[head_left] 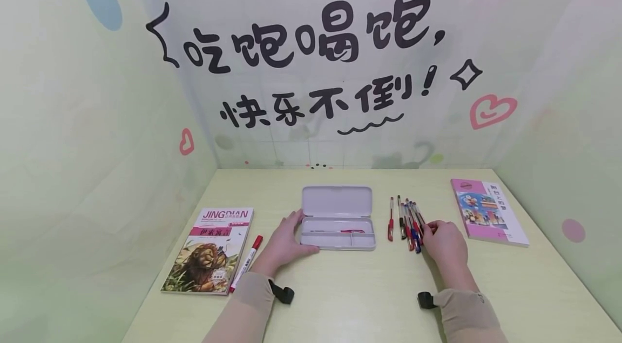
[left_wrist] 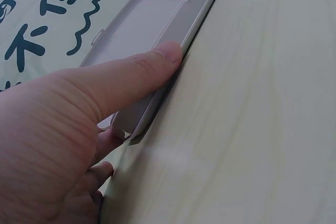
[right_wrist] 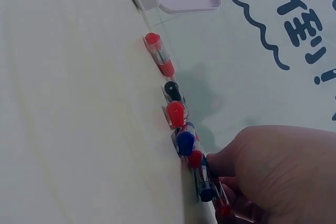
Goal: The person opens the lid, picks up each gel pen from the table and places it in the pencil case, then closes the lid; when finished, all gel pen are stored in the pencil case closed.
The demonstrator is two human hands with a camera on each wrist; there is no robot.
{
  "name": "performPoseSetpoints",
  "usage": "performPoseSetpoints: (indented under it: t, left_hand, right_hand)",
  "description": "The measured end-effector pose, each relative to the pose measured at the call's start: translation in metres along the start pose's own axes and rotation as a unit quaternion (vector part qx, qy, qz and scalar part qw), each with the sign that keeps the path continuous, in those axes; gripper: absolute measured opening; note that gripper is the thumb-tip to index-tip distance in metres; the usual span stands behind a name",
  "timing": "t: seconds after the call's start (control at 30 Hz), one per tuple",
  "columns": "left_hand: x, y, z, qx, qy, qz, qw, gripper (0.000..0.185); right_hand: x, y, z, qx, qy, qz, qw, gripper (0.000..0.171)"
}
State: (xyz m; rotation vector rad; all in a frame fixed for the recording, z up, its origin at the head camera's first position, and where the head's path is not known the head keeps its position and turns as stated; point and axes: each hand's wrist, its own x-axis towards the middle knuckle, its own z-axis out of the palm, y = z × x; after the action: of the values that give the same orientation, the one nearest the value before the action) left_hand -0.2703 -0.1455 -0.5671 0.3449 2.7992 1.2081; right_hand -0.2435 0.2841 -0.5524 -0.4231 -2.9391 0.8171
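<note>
My left hand (head_left: pixel 284 244) grips the left end of an open white pencil case (head_left: pixel 337 202). In the left wrist view its thumb (left_wrist: pixel 134 74) lies along the case's front wall, with other fingers round the end. Inside the case lies a red pen (head_left: pixel 352 231). To the right is a bunch of red, blue and black capped gel pens (head_left: pixel 412 229); a separate red gel pen (head_left: pixel 391 220) lies left of them. At the bunch's right side my right hand (head_left: pixel 446 246) pinches a red gel pen (right_wrist: pixel 222 203), partly hidden by the fingers.
A lion-cover book (head_left: pixel 209 251) lies at the left, with a red-and-white marker (head_left: pixel 247 263) along its right edge. A pink-and-white book (head_left: pixel 486 213) lies at the far right. Behind the table (head_left: pixel 359 294) stands a printed curtain (head_left: pixel 301 2).
</note>
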Motion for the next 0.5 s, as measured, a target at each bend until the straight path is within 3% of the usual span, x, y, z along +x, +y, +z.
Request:
performPoseSetpoints:
  t: [0.5]
  left_hand:
    - [0.0007, -0.0033, 0.0004, -0.001, -0.003, 0.009, 1.0, 0.12]
  right_hand:
    - [-0.0037, -0.0026, -0.0029, 0.005, 0.012, 0.013, 1.0, 0.044]
